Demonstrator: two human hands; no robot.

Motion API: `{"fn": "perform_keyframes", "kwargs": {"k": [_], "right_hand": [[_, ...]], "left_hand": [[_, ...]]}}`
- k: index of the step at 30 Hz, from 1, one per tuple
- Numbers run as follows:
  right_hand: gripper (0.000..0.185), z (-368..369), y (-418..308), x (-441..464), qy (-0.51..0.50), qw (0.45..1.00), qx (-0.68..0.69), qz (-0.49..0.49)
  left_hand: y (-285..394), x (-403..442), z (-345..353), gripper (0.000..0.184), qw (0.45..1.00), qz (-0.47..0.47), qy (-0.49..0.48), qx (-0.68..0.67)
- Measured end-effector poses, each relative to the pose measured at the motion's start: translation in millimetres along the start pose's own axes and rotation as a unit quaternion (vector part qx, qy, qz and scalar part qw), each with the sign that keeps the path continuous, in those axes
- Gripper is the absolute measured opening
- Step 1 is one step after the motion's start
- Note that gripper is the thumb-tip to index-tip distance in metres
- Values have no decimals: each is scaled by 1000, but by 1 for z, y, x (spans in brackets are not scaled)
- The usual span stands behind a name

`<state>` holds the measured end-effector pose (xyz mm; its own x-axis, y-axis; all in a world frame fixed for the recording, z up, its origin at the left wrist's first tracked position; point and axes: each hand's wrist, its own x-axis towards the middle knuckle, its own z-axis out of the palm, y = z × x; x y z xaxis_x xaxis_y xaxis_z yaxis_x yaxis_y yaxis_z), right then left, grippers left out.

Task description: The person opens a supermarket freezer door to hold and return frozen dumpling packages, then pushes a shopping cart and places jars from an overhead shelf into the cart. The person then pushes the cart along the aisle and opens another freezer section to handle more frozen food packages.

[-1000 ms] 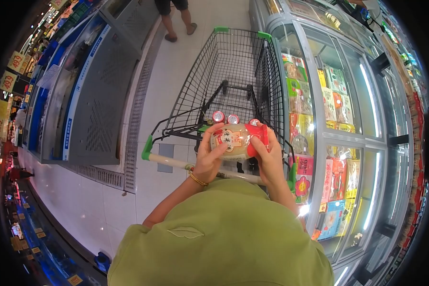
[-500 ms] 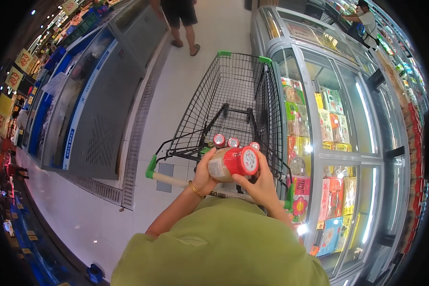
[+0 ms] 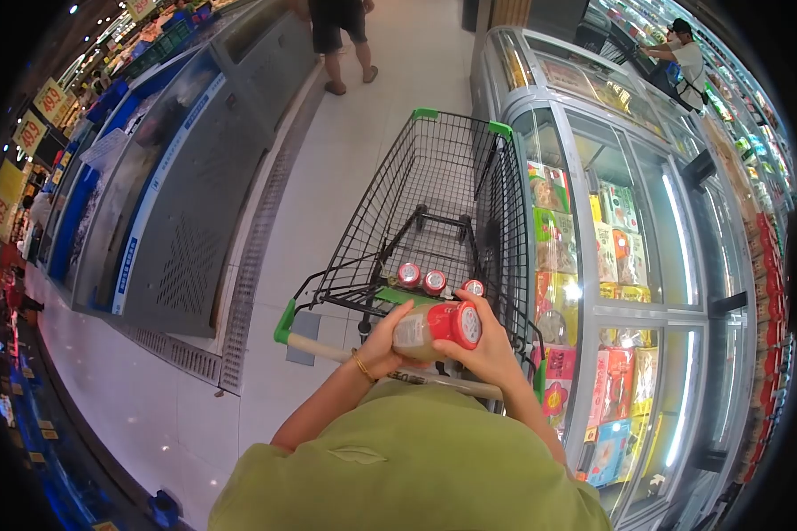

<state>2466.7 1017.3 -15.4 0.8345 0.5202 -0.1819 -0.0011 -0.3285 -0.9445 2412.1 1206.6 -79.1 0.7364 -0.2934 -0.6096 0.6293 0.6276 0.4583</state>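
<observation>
Between my two hands lies a jar (image 3: pixel 421 331) with a red lid and a pale label, tilted on its side with the lid to the right. My left hand (image 3: pixel 386 341) wraps the jar's base end, a gold bracelet at the wrist. My right hand (image 3: pixel 487 350) grips the lid end. Just past the jar is a black wire shopping cart (image 3: pixel 390 177) with green corners. Several red-and-white lidded containers (image 3: pixel 434 282) sit in its near end. The cart's pale handle bar (image 3: pixel 319 349) runs beneath my wrists.
A glass-doored freezer (image 3: pixel 629 301) with colourful packages stands along the right. On the left is a grey display counter (image 3: pixel 195 212) with a floor drain grate (image 3: pixel 239 327) beside it. A person in dark shorts (image 3: pixel 341 35) stands ahead; another person (image 3: pixel 686 62) is at far right.
The jar and both hands are slightly lower, and the jar's lid has turned a little. The cart and its containers appear lower in view. Both hands keep their hold.
</observation>
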Motion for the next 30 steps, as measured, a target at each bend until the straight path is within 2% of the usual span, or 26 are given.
{"fn": "perform_keyframes", "kwargs": {"k": [2,4,6,9,10,12,14,18,20,22,24,26,28,30], "right_hand": [[86,3,5,5,-10,1000,0,6],[91,9,21,13,14,998,-13,-52],[86,8,23,30,31,997,-1,-68],[70,5,13,63,4,999,43,-14],[67,6,12,74,16,998,48,-47],[64,10,7,95,28,997,48,-61],[64,13,1,115,23,996,84,-12],[62,26,8,168,55,993,100,-20],[63,30,8,194,84,996,-14,-34],[66,34,26,222,87,996,-21,-18],[69,36,49,247,98,995,-23,25],[68,42,70,267,99,992,-66,40],[67,53,96,286,95,988,-106,56],[70,64,131,307,92,981,-158,71]], "left_hand": [[4,2,-14,56,1000,-10,-12,22],[15,4,-17,57,999,-22,-23,42],[33,5,-13,61,996,-58,11,62],[58,20,-29,68,993,-60,-23,99],[72,20,-28,70,990,-58,-38,126],[95,22,-33,75,985,-56,-42,156],[116,34,-44,73,984,-62,-74,150],[158,77,-60,63,992,15,-26,119],[170,99,-67,59,991,38,-11,125],[174,124,-76,54,988,66,29,133],[173,148,-91,54,990,57,25,127],[170,167,-101,54,981,45,104,161],[167,188,-119,52,982,32,111,150],[158,219,-149,47,952,26,138,274]]}}
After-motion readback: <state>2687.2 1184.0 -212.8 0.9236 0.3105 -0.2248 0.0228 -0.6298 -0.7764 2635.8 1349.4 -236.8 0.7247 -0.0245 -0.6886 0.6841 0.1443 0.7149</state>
